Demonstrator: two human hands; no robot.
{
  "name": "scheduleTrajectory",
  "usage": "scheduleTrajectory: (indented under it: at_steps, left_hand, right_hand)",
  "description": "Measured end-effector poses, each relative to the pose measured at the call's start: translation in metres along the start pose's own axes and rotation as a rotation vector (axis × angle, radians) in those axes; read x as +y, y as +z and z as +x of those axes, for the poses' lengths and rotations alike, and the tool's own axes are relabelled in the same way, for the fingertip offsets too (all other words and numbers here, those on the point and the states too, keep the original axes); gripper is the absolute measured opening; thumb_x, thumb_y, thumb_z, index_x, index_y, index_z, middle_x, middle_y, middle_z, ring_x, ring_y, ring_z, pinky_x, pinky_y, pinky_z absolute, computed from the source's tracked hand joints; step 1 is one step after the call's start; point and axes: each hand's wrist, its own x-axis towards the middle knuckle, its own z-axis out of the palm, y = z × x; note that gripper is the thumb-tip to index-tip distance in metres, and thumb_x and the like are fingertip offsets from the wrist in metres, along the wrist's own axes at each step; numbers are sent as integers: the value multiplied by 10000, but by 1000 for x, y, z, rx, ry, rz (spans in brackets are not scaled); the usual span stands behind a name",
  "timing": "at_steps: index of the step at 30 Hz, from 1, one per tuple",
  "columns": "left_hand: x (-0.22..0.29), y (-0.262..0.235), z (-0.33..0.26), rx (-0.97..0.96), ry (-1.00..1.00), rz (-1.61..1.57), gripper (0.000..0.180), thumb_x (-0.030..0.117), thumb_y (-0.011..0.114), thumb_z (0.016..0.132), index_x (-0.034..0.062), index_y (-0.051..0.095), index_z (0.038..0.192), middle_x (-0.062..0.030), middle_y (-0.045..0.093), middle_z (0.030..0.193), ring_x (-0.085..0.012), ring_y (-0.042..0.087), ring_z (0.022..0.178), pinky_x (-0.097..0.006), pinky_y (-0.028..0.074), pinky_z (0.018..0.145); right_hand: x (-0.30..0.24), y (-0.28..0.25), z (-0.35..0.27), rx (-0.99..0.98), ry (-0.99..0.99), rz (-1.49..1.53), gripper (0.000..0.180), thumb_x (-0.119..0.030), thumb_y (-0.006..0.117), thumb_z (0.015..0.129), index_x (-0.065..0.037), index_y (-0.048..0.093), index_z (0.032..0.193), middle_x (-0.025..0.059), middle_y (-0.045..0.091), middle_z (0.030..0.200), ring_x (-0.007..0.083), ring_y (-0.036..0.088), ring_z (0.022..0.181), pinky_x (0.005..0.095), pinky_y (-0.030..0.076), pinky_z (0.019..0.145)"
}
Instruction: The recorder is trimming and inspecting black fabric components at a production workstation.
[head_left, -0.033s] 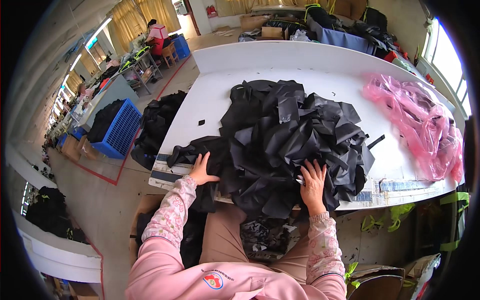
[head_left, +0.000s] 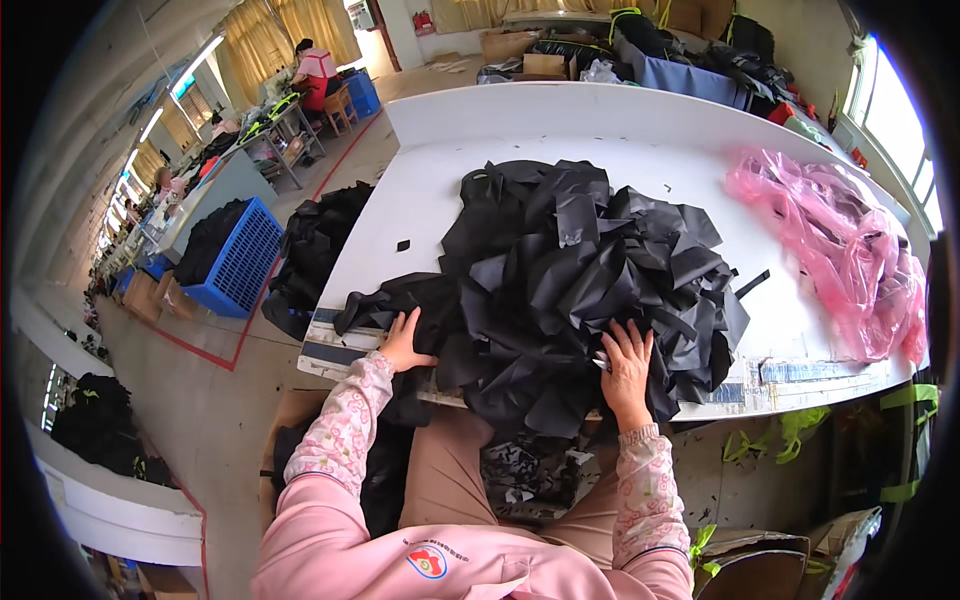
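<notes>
Head view: at the centre of the frame, my left hand (head_left: 403,343) lies flat, fingers spread, on the near edge of the heap of black fabric pieces (head_left: 580,280) on the white table (head_left: 440,170). My right hand (head_left: 627,368) presses in, fingers seemingly pinching a fold. The pieces overhanging the table edge could slide into my lap.

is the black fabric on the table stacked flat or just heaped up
Heaped up. The black fabric pieces lie crumpled and overlapping at all angles in a loose mound on the white table, with both hands resting on its near edge.
</notes>
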Motion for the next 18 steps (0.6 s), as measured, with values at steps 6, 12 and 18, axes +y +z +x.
scheduleTrajectory:
  at_steps: [6, 12, 18]
  left_hand:
    - [2, -9, 46, -129, 5, 95, 973, 306, 816, 648, 168, 296, 1458, -199, 537, 1244, -378, 510, 1167, -452, 441, 968]
    - [0, -4, 75, -33, -23, 164, 346, 246, 727, 702, -19, 639, 906, -261, 643, 927, -409, 613, 940, -463, 487, 841]
    - [-11, -40, 103, 301, -252, -301, 371, 214, 667, 714, -50, 629, 972, -269, 649, 977, -428, 617, 952, -462, 482, 848]
  right_hand:
    - [8, 4, -7, 14, 13, 7, 417, -31, 625, 730, -100, 625, 1142, 69, 535, 1311, 324, 399, 1300, 560, 195, 1127]
    - [13, 5, -10, 29, 13, 28, 371, -61, 627, 756, -101, 627, 1125, 58, 543, 1311, 313, 402, 1305, 559, 208, 1117]
    - [15, 5, -12, 47, 15, 55, 348, -77, 620, 768, -102, 631, 1116, 57, 549, 1306, 311, 404, 1305, 558, 201, 1118]
